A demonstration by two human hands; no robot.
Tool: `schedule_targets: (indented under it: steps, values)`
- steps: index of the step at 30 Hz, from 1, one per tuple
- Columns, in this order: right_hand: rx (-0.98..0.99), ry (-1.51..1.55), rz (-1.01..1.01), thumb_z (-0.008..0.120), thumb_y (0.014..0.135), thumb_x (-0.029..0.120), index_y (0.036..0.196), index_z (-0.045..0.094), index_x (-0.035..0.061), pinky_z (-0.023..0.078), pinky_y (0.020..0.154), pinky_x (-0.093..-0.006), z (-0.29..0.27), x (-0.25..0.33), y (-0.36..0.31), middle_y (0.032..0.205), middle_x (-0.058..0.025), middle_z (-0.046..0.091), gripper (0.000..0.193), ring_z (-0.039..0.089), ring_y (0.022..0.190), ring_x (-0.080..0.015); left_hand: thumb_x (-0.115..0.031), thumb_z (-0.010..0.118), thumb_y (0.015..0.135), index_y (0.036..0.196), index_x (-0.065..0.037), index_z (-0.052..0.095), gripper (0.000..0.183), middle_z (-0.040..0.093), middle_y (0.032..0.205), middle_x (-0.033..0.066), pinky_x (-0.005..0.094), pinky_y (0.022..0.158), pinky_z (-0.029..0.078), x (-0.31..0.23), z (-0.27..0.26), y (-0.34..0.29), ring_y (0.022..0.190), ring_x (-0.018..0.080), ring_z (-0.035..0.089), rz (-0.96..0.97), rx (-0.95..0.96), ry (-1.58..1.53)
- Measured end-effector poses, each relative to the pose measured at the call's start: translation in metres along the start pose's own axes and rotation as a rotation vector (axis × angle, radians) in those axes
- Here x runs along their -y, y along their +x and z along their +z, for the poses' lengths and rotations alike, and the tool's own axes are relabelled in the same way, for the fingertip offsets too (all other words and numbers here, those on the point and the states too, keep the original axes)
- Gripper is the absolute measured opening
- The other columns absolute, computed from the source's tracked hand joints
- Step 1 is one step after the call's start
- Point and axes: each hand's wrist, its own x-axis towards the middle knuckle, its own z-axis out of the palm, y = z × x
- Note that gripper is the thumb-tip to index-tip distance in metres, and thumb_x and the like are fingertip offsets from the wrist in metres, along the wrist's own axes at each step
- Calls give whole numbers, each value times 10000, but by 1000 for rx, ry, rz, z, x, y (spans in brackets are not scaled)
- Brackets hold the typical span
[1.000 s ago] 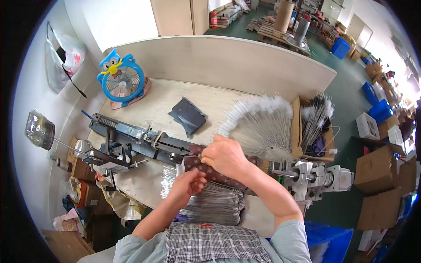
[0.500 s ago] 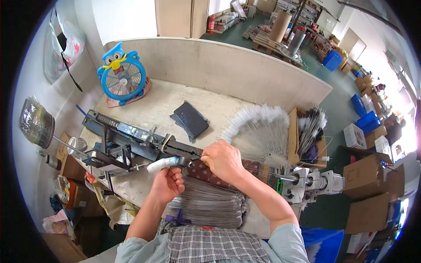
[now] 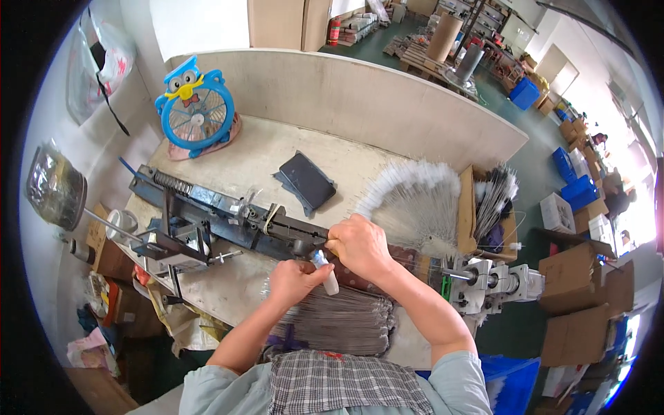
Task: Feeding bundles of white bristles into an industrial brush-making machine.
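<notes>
My right hand (image 3: 361, 245) rests on the long dark metal machine (image 3: 228, 211) that lies across the workbench, fingertips pinched at its rail. Just below it, my left hand (image 3: 296, 280) is closed around a thin wire with a white fluffy tip (image 3: 325, 271); the tip points toward my right hand. A fan of white-tipped wires (image 3: 415, 200) lies spread behind my right hand. A flat stack of grey wires (image 3: 339, 321) sits at the near edge, under my forearms.
A blue owl-shaped fan (image 3: 197, 111) stands at the back left. A dark flat tray (image 3: 308, 181) lies mid-bench. A cardboard box with more wires (image 3: 494, 200) and a grey motor unit (image 3: 491, 283) are on the right. Cartons stand on the floor around.
My left hand drew a white-tipped wire out to the left, then brought it back close under my right hand. My right hand stayed on the machine rail.
</notes>
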Motion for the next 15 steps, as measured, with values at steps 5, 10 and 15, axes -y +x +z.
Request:
schedule_targets:
  steps: [5, 10, 15]
  values:
    - [-52, 12, -112, 649, 750, 203, 796, 672, 84, 472, 708, -395, -7, -9, -6, 775, -58, 634, 130, 569, 851, -264, -525, 667, 747, 721, 5, 677, 531, 634, 619, 106, 340, 557, 469, 12, 12, 5, 588, 228, 625, -7, 2, -172]
    - [-393, 0, -241, 666, 746, 160, 842, 673, 76, 473, 660, -372, -29, -16, -36, 742, -49, 619, 127, 577, 789, -242, -299, 653, 823, 935, 12, 599, 335, 636, 799, 105, 319, 623, 483, -2, 32, -2, 667, 189, 617, 38, 108, -973]
    - [-238, 156, -342, 623, 707, 16, 917, 616, 44, 486, 563, -343, 2, -27, -71, 703, -72, 603, 212, 596, 639, -246, -112, 657, 752, 777, -36, 519, 160, 600, 726, 77, 315, 584, 484, -8, 38, 1, 656, 130, 591, 10, 97, -804]
